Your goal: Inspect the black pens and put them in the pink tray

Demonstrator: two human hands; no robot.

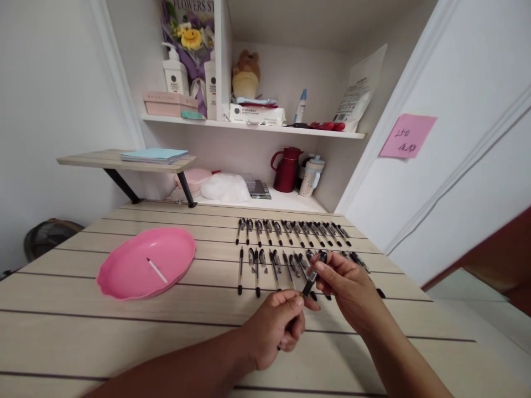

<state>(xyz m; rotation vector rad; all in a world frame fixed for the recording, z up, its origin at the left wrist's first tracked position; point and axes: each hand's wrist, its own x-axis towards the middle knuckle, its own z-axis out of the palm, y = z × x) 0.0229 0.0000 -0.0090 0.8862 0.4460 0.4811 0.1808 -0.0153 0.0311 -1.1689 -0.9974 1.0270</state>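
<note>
Both hands hold one black gel pen (309, 284) above the near part of the table. My left hand (280, 326) is closed around its lower end, with most of that end hidden in the fingers. At the capped upper end, my right hand (350, 284) pinches the pen between thumb and fingers. Behind the hands lie two rows of pens; the far row (291, 233) appears to be whole pens. In the nearer row, pen bodies (256, 273) lie beside separate caps (262, 258). My right hand partly covers that row.
A pink tray (112, 279) at the left holds a thin white dark-tipped stick (157, 271). Behind it stands a small raised shelf (91, 158) bearing blue-topped paper (155, 155). A red jug (286, 171) and a cup (312, 177) stand at the back.
</note>
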